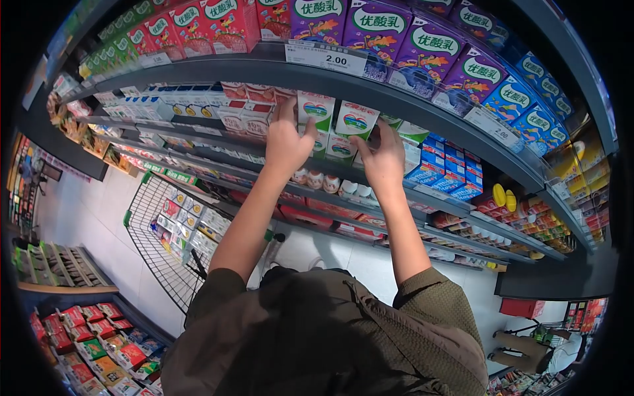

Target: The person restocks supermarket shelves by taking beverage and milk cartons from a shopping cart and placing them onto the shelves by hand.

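My left hand [288,140] is closed around a white and green milk carton [316,109], fingers behind its left side and thumb at its lower front. Beside it, a second carton of the same design [356,119] is gripped by my right hand [384,158], with the thumb near its bottom edge and the fingers along its right side. A narrow gap separates the two cartons. Both are upright at the front of the shelf, just below the upper shelf's edge. More green and white cartons [340,148] stand directly beneath them.
Purple drink cartons [376,28] and red ones [228,25] fill the shelf above, behind a price tag [335,60]. Blue cartons [441,168] stand to the right. A shopping cart [155,243] holding several boxes is at my left. Another person [561,353] is at lower right.
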Tool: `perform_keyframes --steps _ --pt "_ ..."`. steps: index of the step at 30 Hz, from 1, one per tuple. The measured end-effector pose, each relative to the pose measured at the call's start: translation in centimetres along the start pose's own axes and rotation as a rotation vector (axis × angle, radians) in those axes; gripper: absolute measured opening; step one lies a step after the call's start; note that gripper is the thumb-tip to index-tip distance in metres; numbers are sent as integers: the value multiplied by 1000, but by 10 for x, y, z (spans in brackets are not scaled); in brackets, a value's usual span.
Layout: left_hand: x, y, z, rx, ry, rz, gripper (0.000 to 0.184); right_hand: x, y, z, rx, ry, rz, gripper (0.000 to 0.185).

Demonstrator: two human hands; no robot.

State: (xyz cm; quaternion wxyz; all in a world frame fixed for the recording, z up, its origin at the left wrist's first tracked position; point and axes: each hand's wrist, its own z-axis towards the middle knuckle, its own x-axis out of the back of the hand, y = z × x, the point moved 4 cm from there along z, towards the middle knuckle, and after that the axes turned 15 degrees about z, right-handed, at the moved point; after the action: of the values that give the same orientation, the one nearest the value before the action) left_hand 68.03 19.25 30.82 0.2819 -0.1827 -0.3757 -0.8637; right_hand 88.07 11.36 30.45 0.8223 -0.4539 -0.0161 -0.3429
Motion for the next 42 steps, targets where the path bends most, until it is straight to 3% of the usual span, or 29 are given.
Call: perform_keyframes --steps 12,21,27,31,35,38,40,42 --pt "0 -7 1 28 -5 -91 42 -13 13 1 8 -15 29 59" --pt "-4 -11 -1 15 11 -50 44 -17 12 0 50 -68 -19 68" --pt "4 -1 -11 -4 13 -91 64 -17 12 0 85 -79 -37 66" --pt "17 0 -48 -49 106 120 77 -15 1 -3 156 -70 -152 59" --pt "40 -30 -104 29 129 47 78 -13 -2 -5 161 -92 -173 50" --pt "68 -75 -150 300 26 -13 67 -11 -11 -14 201 63 -256 54" --pt "93 -115 -179 282 91 190 68 -9 -9 -24 223 151 -222 57" --pt "115 -157 -213 381 123 364 63 -12 -5 -39 276 205 -95 44"
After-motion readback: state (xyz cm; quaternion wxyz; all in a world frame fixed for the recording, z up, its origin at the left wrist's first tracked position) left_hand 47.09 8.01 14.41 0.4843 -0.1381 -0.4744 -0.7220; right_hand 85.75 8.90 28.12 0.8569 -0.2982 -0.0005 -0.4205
